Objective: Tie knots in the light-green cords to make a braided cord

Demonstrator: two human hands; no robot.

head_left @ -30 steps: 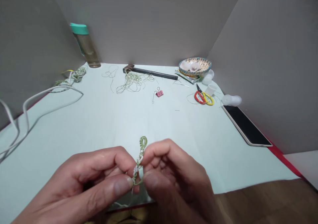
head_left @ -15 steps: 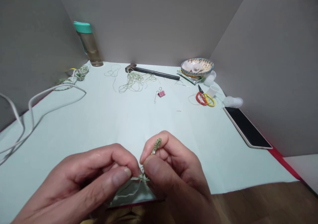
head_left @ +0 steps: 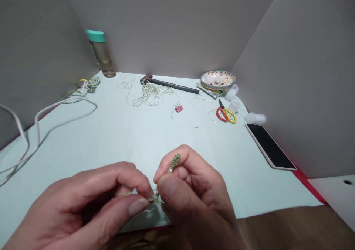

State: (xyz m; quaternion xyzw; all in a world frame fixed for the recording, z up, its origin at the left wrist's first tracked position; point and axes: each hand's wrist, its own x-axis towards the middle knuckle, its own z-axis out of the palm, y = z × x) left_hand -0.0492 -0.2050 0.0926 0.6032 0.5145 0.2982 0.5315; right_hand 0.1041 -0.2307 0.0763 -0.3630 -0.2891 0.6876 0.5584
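Between thumb and forefinger, my right hand [head_left: 194,187] pinches a small green-and-white knotted cord piece [head_left: 174,163]. Its braided end sticks up above the thumb, and a white bead seems to sit just below that end. At the lower end, loose strands show between the two hands. My left hand [head_left: 111,202] is closed too, its thumb and forefinger tips pinching thin cord strands at the left of the knot. A pale strand hangs below the fingertips. The fingers hide much of the piece.
Beyond my hands lie a pink binder clip [head_left: 179,108], a hammer [head_left: 174,85], tangled green cord [head_left: 151,93] and scissors [head_left: 226,114]. A bowl [head_left: 217,80] stands back right, a phone [head_left: 270,146] at right. A bottle [head_left: 103,54] and a white cable [head_left: 37,124] are left.
My left thumb and forefinger have come closer together at the knot. The pale strand below shows less now. My right hand keeps its pinch, and the view has shifted slightly.
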